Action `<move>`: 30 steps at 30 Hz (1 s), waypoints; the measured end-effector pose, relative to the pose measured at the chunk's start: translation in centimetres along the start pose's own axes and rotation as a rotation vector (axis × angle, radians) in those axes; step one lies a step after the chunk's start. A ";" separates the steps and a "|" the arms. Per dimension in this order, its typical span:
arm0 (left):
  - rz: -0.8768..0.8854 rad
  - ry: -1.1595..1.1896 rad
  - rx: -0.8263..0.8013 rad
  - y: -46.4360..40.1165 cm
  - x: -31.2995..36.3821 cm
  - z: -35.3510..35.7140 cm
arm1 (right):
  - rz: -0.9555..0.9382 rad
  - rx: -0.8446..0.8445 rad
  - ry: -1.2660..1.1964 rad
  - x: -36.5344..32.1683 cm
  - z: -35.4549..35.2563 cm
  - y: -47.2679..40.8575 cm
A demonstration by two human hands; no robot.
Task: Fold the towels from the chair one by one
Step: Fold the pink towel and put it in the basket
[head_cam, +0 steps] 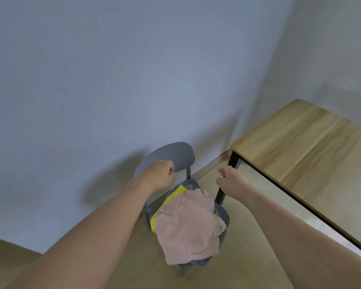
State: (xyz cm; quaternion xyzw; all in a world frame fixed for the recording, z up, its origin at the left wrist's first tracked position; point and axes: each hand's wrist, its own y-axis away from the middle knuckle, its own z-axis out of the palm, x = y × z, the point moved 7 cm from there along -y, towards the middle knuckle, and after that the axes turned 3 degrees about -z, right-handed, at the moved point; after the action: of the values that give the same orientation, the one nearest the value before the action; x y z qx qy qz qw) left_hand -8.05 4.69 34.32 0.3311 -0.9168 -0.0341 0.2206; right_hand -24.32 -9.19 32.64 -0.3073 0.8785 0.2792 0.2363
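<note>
A grey chair [175, 153] stands by the wall with a pile of towels on its seat. A pink towel [188, 226] lies on top and hangs over the front edge. A yellow towel [173, 198] shows beneath it, and a white one [222, 224] peeks out at the right. My left hand [159, 176] hovers in front of the chair's backrest, fingers curled, holding nothing. My right hand [231, 180] hangs above the floor right of the chair, fingers loosely bent and empty. Both hands are above the towels and apart from them.
A wooden table [300, 147] with black legs stands to the right; one leg [227, 178] is close behind my right hand. A pale wall runs behind the chair. The floor is beige tile.
</note>
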 end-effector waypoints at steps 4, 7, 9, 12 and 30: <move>-0.001 0.084 -0.061 -7.0 -5.1 10.5 | 0.112 0.013 -0.018 5.3 8.2 -8.5; -0.038 0.113 -0.103 -11.3 -9.2 19.0 | 0.166 0.007 -0.023 9.9 14.2 -14.6; -0.055 0.103 -0.124 -13.8 -11.6 23.7 | 0.180 0.009 -0.013 12.8 17.5 -18.0; -0.043 0.051 -0.109 -16.9 -14.1 29.0 | 0.204 0.047 0.020 17.1 21.3 -22.2; 0.131 -0.245 0.279 -17.5 -18.2 39.2 | 0.253 0.112 0.330 27.8 29.5 -29.7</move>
State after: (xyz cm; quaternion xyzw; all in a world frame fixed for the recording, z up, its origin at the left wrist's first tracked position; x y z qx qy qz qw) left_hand -1.96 -0.86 -11.59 0.2913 -0.9523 0.0676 0.0614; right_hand -16.64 -21.20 -15.58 -0.2225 0.9510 0.2031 0.0691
